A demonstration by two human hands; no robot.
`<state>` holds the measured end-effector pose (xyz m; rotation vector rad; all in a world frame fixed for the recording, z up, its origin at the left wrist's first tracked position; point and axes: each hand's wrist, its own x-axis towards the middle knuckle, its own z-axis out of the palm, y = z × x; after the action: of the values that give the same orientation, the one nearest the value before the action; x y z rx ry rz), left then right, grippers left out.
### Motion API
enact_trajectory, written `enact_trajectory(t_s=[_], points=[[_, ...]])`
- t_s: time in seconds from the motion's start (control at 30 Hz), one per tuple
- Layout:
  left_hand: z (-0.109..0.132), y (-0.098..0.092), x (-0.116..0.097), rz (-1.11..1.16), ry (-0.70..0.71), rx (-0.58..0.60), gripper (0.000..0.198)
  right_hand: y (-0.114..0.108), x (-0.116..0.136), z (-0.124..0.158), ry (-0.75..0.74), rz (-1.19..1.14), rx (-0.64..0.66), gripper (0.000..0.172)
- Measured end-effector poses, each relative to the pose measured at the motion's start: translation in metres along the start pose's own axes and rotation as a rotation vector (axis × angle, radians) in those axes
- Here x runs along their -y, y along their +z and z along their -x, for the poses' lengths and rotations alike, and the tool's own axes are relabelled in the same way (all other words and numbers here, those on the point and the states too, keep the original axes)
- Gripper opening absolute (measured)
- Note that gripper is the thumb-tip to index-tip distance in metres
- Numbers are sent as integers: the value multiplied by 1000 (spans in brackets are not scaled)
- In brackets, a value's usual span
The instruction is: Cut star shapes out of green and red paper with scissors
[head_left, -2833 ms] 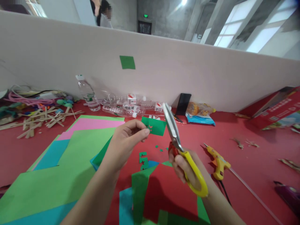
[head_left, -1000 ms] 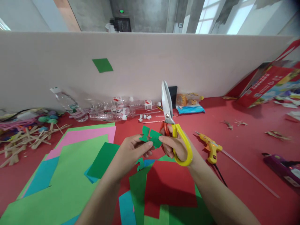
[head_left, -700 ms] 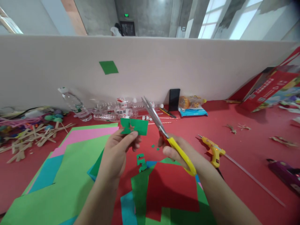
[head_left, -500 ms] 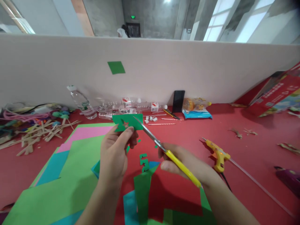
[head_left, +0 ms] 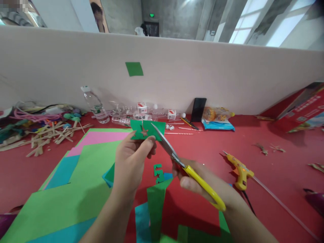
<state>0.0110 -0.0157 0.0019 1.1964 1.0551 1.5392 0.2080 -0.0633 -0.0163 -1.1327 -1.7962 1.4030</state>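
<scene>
Between the thumb and fingers of my left hand [head_left: 133, 158] is a small green piece of paper [head_left: 138, 126] with a star-shaped hole cut out of it. My right hand [head_left: 197, 180] grips yellow-handled scissors [head_left: 174, 156], their blades pointing up and left. The blade tips overlap the right part of the green paper; whether they are cutting into it I cannot tell. Below, on the red table, lies a green paper scrap [head_left: 159, 175] with star cut-outs. Nearer to me are a red sheet [head_left: 189, 206] and a dark green strip [head_left: 155, 202].
Coloured sheets [head_left: 53, 206] cover the left side. Wooden sticks [head_left: 58, 135] are heaped at the back left. Plastic bottles [head_left: 97, 108] and a black phone [head_left: 198, 109] line the white partition [head_left: 177, 71]. A yellow glue gun [head_left: 239, 170] with a cord lies to the right.
The view has shifted, so most things sit farther right. The scissor blades and handles have spread slightly apart beside the green paper. A person's head now shows beyond the partition at upper left.
</scene>
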Motion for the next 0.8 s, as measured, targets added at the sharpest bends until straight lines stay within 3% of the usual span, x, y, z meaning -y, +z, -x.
enact_trajectory(t_s=[0.8], points=[[0,1,-1,41,46,-4,12,12,2,-2,3,31,-38,67]])
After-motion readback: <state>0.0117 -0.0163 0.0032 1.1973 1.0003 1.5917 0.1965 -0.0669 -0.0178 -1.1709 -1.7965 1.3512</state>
